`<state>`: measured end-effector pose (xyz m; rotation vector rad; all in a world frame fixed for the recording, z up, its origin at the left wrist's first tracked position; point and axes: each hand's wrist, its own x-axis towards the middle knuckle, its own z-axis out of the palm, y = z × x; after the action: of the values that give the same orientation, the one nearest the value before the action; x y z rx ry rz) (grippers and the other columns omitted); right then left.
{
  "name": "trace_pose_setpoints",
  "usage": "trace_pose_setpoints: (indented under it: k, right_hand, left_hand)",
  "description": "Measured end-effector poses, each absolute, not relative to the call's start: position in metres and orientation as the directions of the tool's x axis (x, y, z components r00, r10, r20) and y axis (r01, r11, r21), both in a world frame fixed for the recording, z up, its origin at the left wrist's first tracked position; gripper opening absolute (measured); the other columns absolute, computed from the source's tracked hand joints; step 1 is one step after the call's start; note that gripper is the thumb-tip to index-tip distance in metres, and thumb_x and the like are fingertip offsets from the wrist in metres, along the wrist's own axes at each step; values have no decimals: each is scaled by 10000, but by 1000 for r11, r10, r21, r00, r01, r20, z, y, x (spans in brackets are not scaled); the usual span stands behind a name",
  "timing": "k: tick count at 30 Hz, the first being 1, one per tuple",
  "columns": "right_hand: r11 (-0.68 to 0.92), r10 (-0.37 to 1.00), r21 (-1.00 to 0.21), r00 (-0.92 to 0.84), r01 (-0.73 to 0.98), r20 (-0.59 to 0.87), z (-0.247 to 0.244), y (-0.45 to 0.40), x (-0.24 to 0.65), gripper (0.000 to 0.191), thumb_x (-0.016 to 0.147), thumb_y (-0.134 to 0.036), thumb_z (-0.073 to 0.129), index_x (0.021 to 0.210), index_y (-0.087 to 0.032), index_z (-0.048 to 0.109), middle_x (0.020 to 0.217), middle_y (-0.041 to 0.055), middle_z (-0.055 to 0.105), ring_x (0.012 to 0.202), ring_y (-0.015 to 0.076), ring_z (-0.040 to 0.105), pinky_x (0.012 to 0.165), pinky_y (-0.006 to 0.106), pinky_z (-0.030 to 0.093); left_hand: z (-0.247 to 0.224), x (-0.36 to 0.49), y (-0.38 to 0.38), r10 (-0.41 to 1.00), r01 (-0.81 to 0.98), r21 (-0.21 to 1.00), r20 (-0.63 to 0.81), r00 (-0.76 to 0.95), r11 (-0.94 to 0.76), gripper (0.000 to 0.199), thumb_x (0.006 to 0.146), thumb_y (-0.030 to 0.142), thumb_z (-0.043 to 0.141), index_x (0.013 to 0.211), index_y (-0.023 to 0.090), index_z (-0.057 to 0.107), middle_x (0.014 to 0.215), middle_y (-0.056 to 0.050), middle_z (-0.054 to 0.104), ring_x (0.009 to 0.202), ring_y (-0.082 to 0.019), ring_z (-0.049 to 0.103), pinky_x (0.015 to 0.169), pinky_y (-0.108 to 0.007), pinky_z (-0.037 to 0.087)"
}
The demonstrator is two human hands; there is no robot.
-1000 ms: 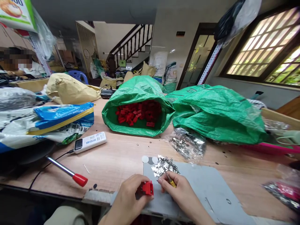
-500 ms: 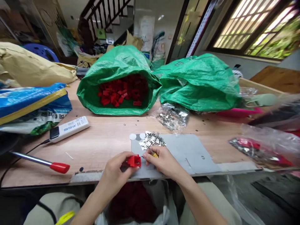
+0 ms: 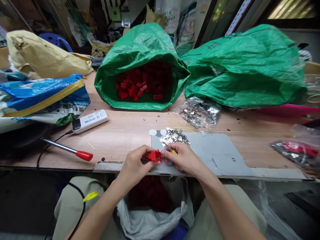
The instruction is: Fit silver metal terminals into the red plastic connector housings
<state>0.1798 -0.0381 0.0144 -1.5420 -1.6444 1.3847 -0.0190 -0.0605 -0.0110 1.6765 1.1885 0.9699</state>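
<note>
writing first, from my remote seat: the white device (image 3: 92, 119) on the left carries blue characters too small for me to read; the blue-and-white bag (image 3: 40, 95) behind it shows dark ones, and the right-hand green bag (image 3: 245, 66) has faint marks i can't make out either.

now the work: the left hand (image 3: 135, 163) is pinched round the red piece (image 3: 153, 155), thumb and fingers on it, above the left part of the grey mat (image 3: 212, 145). its long axis runs roughly side to side, its notched end pointing right, straight at the right hand (image 3: 185, 158). that one's curled tight on a yellow-handled tool (image 3: 173, 152), metal shaft slanting up and left. its fingertips come right up to the red piece; touching or not, i can't tell.

edges: the table (image 3: 125, 133) ends just below both hands, a white sack (image 3: 150, 221) under it. the heap of metal plates (image 3: 176, 136) crowds the far side. i've got room rightward over the mat, and leftward across wood to the red-handled lever (image 3: 84, 155).
</note>
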Motion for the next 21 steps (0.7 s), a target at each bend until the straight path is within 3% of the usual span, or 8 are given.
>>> trace_pose_setpoints:
  k: [9,21]
  right_hand:
    - [-136,918,-852,-259,506,-301,19,-34,177,286,823,-417,597,649,-190,609,493,-23,572,364,77,374,394,214,242]
    - [-53,967,-784,-163,618,-194,11,-36,174,281,790,-421,644,631,-190,660,561,19,659,529,149,531,498,246,359]
  left_hand:
    - [-12,-21,-61,961,309,930,122,247,-197,163,812,235,738,959,188,685,925,-25,747,854,-177,709,753,-246,552]
    - [-12,-20,-60,965,309,933,114,236,-186,181,794,215,758,961,189,693,922,-26,737,847,-179,700,771,-252,551]
